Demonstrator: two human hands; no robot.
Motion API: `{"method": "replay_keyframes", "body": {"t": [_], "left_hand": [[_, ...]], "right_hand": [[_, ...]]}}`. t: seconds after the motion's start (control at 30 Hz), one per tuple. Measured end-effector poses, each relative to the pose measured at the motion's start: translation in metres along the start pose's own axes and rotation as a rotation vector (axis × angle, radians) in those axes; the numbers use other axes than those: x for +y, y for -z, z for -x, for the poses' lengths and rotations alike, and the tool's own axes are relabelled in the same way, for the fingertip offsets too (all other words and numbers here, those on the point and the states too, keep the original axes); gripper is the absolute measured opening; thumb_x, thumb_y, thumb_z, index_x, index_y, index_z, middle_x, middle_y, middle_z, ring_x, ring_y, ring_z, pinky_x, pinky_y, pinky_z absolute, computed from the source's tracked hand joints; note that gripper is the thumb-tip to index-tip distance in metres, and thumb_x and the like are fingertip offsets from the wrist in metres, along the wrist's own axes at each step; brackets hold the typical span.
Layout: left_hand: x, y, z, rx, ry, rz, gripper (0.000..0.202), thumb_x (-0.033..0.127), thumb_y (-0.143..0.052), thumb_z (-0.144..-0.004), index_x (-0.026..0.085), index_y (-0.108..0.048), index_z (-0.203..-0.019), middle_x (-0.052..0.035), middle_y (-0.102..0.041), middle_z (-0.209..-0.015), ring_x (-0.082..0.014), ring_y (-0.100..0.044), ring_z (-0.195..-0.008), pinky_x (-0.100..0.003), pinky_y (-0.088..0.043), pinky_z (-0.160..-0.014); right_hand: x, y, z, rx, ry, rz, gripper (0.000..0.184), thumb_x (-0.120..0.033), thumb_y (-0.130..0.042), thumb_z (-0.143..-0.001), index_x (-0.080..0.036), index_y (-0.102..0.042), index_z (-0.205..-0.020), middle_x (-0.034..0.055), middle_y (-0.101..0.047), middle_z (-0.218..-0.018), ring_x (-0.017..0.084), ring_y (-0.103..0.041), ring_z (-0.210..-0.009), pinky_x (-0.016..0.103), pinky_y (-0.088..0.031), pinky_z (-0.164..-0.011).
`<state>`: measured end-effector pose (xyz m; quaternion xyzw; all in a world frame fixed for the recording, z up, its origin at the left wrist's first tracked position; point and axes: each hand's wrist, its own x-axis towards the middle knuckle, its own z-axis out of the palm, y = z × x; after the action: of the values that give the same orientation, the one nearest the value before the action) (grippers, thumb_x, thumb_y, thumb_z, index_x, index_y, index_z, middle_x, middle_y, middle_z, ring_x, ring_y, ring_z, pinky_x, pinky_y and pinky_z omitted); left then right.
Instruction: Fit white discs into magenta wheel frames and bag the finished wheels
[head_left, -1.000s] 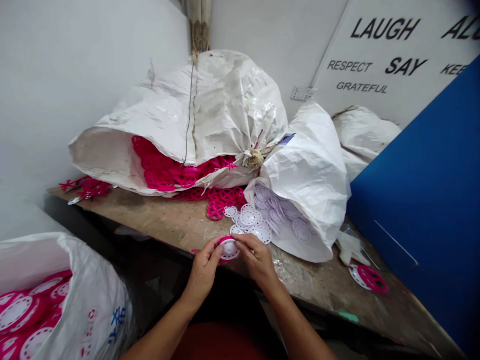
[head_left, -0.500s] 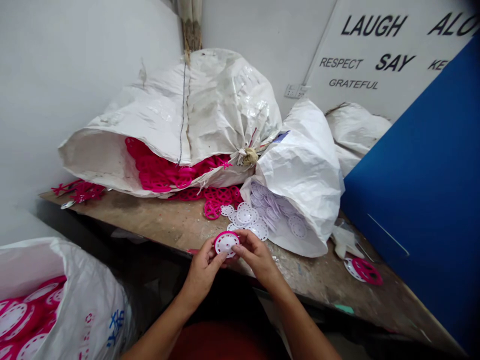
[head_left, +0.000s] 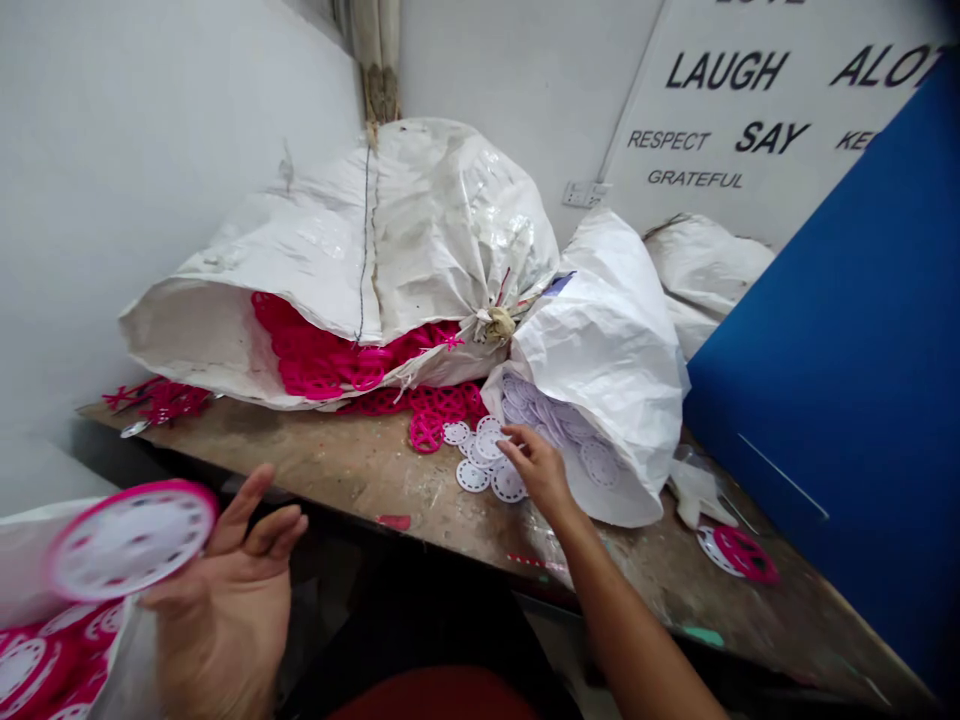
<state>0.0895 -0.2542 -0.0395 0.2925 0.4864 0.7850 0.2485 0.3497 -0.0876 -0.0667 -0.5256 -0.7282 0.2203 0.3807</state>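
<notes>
My left hand [head_left: 232,590] is at the lower left with its fingers spread, palm up. A pink-rimmed white plastic disc [head_left: 135,540] hangs in the air at its fingertips, over the mouth of a white sack [head_left: 127,660]; it looks released from the grip. That sack holds more pink-and-white discs [head_left: 30,670]. Over the table, my right hand [head_left: 538,468] reaches to a small pile of white slotted discs [head_left: 474,475], fingers slightly apart at the pile's edge. Pink wheel-shaped parts [head_left: 426,432] lie just left of the pile.
A big white sack [head_left: 300,250] of pink parts lies along the back of the table [head_left: 315,450]. Another white sack [head_left: 607,310], open toward me, holds white discs. A blue panel [head_left: 825,400] borders the right side, near a loose pink and white disc pair [head_left: 742,553].
Both hands held the pink-rimmed disc together over the table edge. My left hand has swung left with it and opened above the sack, while my right hand moved up to the white discs.
</notes>
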Motion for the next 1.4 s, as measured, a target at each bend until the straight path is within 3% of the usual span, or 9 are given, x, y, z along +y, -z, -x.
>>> {"method": "replay_keyframes", "body": {"t": [0.1, 0.2, 0.37, 0.5, 0.7, 1.0, 1.1, 1.27, 1.4], "left_hand": [[-0.030, -0.019, -0.014, -0.214, -0.024, -0.149, 0.058, 0.038, -0.059, -0.080, 0.034, -0.036, -0.133, -0.0038, -0.062, -0.112, -0.0182, -0.065, -0.082, -0.035, -0.054, -0.072], [-0.084, -0.055, -0.032, -0.553, -0.164, -0.614, 0.026, 0.027, -0.054, -0.084, 0.023, -0.061, -0.109, -0.0060, -0.062, -0.107, -0.0189, -0.061, -0.096, -0.034, -0.049, -0.085], [-0.130, -0.096, -0.066, -0.501, -0.243, -0.869, 0.036, 0.020, -0.056, -0.082, 0.019, -0.056, -0.118, -0.0114, -0.054, -0.117, -0.0257, -0.048, -0.112, -0.045, -0.035, -0.099], [-0.130, -0.102, -0.076, -0.481, -0.192, -0.874, 0.038, 0.019, -0.065, -0.075, 0.019, -0.058, -0.112, -0.0109, -0.057, -0.108, -0.0286, -0.048, -0.110, -0.048, -0.032, -0.098], [-0.120, -0.095, -0.054, -0.523, -0.047, -0.691, 0.026, 0.020, -0.057, -0.078, 0.019, -0.056, -0.104, -0.0055, -0.062, -0.099, -0.0190, -0.058, -0.093, -0.035, -0.044, -0.086], [-0.087, -0.089, -0.002, -0.595, 0.522, -0.081, 0.049, 0.038, -0.059, -0.079, 0.016, -0.053, -0.122, -0.0100, -0.066, -0.110, -0.0187, -0.065, -0.089, -0.028, -0.052, -0.072], [-0.079, -0.087, 0.004, -0.564, 0.441, -0.087, 0.043, 0.043, -0.053, -0.083, 0.016, -0.058, -0.117, -0.0093, -0.066, -0.111, -0.0208, -0.063, -0.096, -0.032, -0.051, -0.081], [-0.070, -0.085, 0.009, -0.601, 0.201, -0.247, 0.033, 0.039, -0.048, -0.086, 0.017, -0.064, -0.106, -0.0069, -0.067, -0.108, -0.0212, -0.060, -0.104, -0.033, -0.044, -0.093], [-0.068, -0.086, 0.014, -0.631, 0.286, -0.163, 0.037, 0.041, -0.049, -0.086, 0.017, -0.058, -0.113, -0.0080, -0.066, -0.110, -0.0212, -0.061, -0.101, -0.032, -0.048, -0.088]], "right_hand": [[0.016, -0.004, -0.015, -0.022, 0.005, 0.378, 0.042, -0.039, -0.058, -0.081, -0.017, -0.060, -0.116, 0.0113, -0.060, -0.104, 0.022, -0.059, -0.084, 0.034, -0.044, -0.073], [0.016, -0.010, -0.017, -0.128, -0.022, 0.608, 0.041, -0.036, -0.063, -0.078, -0.020, -0.059, -0.116, 0.0107, -0.057, -0.110, 0.023, -0.059, -0.085, 0.032, -0.043, -0.070], [0.015, -0.011, -0.012, -0.118, 0.008, 0.477, 0.026, -0.030, -0.059, -0.079, -0.020, -0.060, -0.103, 0.0050, -0.061, -0.097, 0.019, -0.058, -0.083, 0.029, -0.041, -0.069], [0.014, -0.008, -0.006, -0.060, -0.003, 0.132, 0.019, -0.036, -0.053, -0.082, -0.020, -0.061, -0.087, 0.0016, -0.063, -0.078, 0.017, -0.055, -0.068, 0.028, -0.039, -0.062], [-0.014, -0.022, 0.007, -0.135, -0.089, -0.489, 0.027, -0.040, -0.059, -0.078, -0.018, -0.059, -0.094, 0.0011, -0.062, -0.077, 0.015, -0.054, -0.065, 0.027, -0.044, -0.060], [-0.028, -0.038, 0.030, -0.017, 0.072, -0.260, 0.030, -0.032, -0.059, -0.082, -0.024, -0.067, -0.109, 0.0038, -0.059, -0.089, 0.017, -0.056, -0.081, 0.030, -0.046, -0.075], [-0.032, -0.037, 0.037, -0.038, 0.134, -0.250, 0.028, -0.032, -0.055, -0.085, -0.028, -0.068, -0.109, 0.0053, -0.061, -0.097, 0.019, -0.057, -0.091, 0.032, -0.046, -0.081], [-0.037, -0.031, 0.040, -0.241, 0.007, -0.403, 0.029, -0.037, -0.052, -0.087, -0.024, -0.067, -0.108, 0.0035, -0.066, -0.088, 0.014, -0.057, -0.066, 0.026, -0.047, -0.059], [-0.042, -0.027, 0.039, -0.158, -0.071, -0.509, 0.027, -0.039, -0.053, -0.085, -0.020, -0.067, -0.098, 0.0015, -0.062, -0.075, 0.013, -0.053, -0.059, 0.024, -0.044, -0.053]]}}
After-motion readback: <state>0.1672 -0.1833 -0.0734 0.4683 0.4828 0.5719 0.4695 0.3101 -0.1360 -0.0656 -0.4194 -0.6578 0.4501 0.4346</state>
